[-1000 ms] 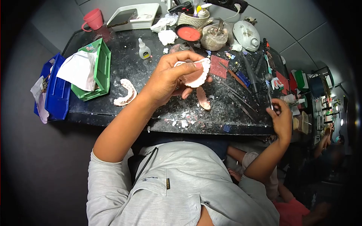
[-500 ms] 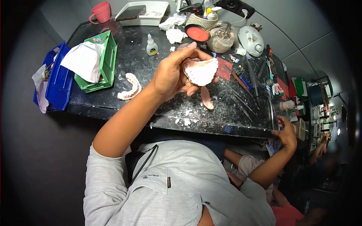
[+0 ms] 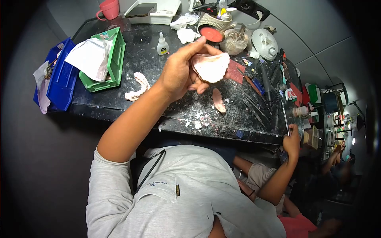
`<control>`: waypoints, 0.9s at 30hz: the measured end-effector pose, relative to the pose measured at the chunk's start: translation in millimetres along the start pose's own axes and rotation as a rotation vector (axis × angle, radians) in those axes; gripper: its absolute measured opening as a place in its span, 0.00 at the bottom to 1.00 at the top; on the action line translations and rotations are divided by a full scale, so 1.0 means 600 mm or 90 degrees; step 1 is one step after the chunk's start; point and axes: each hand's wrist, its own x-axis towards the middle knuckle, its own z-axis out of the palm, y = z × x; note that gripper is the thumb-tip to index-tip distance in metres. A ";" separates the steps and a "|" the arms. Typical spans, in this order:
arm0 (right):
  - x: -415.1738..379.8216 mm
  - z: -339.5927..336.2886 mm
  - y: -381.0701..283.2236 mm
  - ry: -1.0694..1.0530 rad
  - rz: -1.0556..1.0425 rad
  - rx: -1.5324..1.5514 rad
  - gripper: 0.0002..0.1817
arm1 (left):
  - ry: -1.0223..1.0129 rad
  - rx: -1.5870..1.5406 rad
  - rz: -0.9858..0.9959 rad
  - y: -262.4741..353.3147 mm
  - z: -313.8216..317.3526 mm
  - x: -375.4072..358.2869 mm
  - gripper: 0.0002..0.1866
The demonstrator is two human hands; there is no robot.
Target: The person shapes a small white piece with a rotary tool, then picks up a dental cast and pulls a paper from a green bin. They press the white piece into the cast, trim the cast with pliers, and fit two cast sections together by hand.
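Note:
My left hand [image 3: 180,71] is closed around a pale dental cast [image 3: 212,68], held up over the bench with its row of teeth along the edge. At the bench's right edge, my right hand [image 3: 291,143] is closed on a thin metal hand tool [image 3: 285,117], its shaft pointing up and away. Below the cast, a pink curved piece [image 3: 218,100] lies on the bench. A pale horseshoe-shaped dental piece [image 3: 141,88] rests left of my left forearm.
Green bin [image 3: 116,63] and blue bin [image 3: 63,85] stand at the left. A small dropper bottle [image 3: 162,44] is behind my left hand. A dark handpiece [image 3: 266,85] and several slim tools lie at the right. White scraps [image 3: 197,121] litter the front; another person's legs [image 3: 258,174] show below.
My right hand has closed from a loose, spread pose onto the metal tool and shifted slightly left and down. The cast has risen a little and tilted in my left hand.

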 end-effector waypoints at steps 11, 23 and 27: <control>-0.013 -0.041 -0.070 -0.047 -0.014 0.334 0.17 | 0.057 0.021 0.060 0.008 -0.013 0.001 0.26; -0.062 -0.030 -0.202 -0.144 -0.251 0.313 0.28 | 0.086 0.204 0.003 0.004 0.013 -0.008 0.13; -0.077 -0.043 -0.280 -0.161 -0.320 0.301 0.33 | 0.014 0.286 -0.013 -0.001 0.015 -0.013 0.13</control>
